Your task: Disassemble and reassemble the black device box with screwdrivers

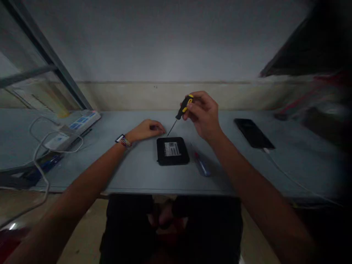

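My right hand (pixel 202 114) grips a black and yellow screwdriver (pixel 183 107), its thin shaft slanting down and left toward the far edge of a small black box with a white label (pixel 172 150). The box lies flat on the grey table (pixel 132 172). My left hand (pixel 147 129) rests on the table just left of the box's far corner, fingers curled under near the screwdriver tip; I cannot make out anything in them. A woven band (pixel 123 141) sits on that wrist.
A small red and blue tool (pixel 202 165) lies right of the box. A black phone (pixel 253 133) with a white cable lies at the right. A power strip (pixel 79 123) and white cables (pixel 41 146) sit at the left. A wall runs behind.
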The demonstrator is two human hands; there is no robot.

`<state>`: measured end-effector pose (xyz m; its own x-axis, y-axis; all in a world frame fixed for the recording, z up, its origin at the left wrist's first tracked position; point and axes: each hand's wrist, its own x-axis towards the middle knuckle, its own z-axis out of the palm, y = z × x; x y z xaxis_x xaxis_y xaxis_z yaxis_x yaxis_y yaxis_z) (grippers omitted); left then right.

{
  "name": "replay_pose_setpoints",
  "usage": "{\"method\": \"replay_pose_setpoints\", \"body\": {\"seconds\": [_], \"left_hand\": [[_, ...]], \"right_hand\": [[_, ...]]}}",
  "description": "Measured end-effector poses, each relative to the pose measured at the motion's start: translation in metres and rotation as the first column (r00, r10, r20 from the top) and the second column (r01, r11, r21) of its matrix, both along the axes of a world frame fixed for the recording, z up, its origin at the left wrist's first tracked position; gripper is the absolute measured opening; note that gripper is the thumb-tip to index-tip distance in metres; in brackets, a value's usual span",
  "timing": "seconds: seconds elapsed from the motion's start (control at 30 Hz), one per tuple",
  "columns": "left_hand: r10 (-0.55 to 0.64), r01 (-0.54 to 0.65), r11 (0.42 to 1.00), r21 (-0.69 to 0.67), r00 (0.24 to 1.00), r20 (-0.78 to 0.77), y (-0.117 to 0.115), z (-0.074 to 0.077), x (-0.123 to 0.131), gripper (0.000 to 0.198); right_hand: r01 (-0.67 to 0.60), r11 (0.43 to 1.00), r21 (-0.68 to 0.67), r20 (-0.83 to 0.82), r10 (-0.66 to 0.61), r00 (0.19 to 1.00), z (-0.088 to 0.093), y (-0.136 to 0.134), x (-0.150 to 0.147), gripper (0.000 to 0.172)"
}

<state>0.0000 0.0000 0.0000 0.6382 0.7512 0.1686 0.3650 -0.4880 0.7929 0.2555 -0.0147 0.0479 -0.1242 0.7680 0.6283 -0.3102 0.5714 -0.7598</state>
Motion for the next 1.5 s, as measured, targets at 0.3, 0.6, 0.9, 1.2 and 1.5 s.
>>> {"method": "replay_pose_setpoints", "body": {"seconds": [0.3,0.6,0.9,1.2,1.5], "left_hand": [[-0.124,0.123,0.991,-0.060,0.992,-0.027,-0.006,-0.001,0.008,0.029],[-0.149,0.147,0.983,-0.114,0.989,-0.003,-0.009,0.004,0.008,0.029],[-0.211,0.211,0.971,-0.115,0.977,0.013,-0.007,0.001,0.007,0.034],[-0.237,0.241,0.965,-0.107,0.970,0.045,-0.006,-0.001,0.008,0.028],[-0.237,0.240,0.969,-0.064,0.971,0.042,-0.005,-0.002,0.008,0.027]], "right_hand": [[0.030,0.997,0.067,0.103,-0.037,0.994,0.001,-0.011,-0.015,0.035],[0.003,0.998,0.063,0.161,-0.013,0.987,-0.001,-0.017,-0.023,0.035],[-0.029,0.999,0.045,0.171,0.021,0.985,-0.005,-0.018,-0.024,0.031],[-0.039,0.999,0.008,0.221,0.036,0.975,-0.010,-0.020,-0.026,0.038],[-0.063,0.998,-0.007,0.198,0.063,0.978,-0.011,-0.023,-0.025,0.031]]}}
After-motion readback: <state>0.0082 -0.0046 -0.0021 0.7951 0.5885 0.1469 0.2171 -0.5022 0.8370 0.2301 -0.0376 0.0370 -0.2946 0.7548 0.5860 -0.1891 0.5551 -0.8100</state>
